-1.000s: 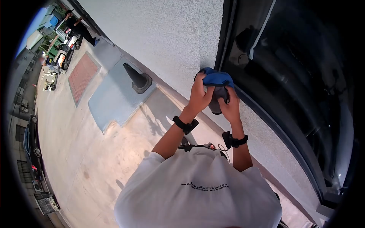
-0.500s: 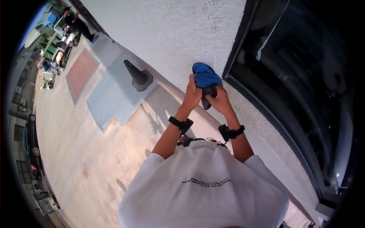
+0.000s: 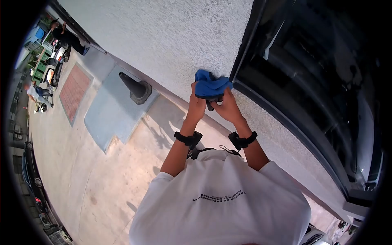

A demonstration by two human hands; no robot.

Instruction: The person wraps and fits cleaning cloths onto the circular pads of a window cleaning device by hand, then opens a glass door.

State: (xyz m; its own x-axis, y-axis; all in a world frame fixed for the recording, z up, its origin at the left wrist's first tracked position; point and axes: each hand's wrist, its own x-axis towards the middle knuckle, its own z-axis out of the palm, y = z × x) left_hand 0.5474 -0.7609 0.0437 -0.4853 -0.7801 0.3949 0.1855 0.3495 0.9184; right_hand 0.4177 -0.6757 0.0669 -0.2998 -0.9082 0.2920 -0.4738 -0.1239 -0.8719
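Note:
A blue cloth, bunched and folded, is held up in front of the pale wall between my two hands. My left hand is closed on its left side. On its right side my right hand grips it, thumb bent inward below the cloth. A dark piece shows beneath the cloth between the hands; most of it is covered and I cannot tell its kind. Black bands with small boxes circle both wrists.
A dark-framed window stands right of the textured wall. A dark traffic cone is on the grey-blue patch of paving. Farther left are a red grate, parked motorbikes, a black car and two people.
The cloth has been folded or bunched differently, covering more of the dark piece. My hands have shifted slightly left in view. The scene has turned a little with my head.

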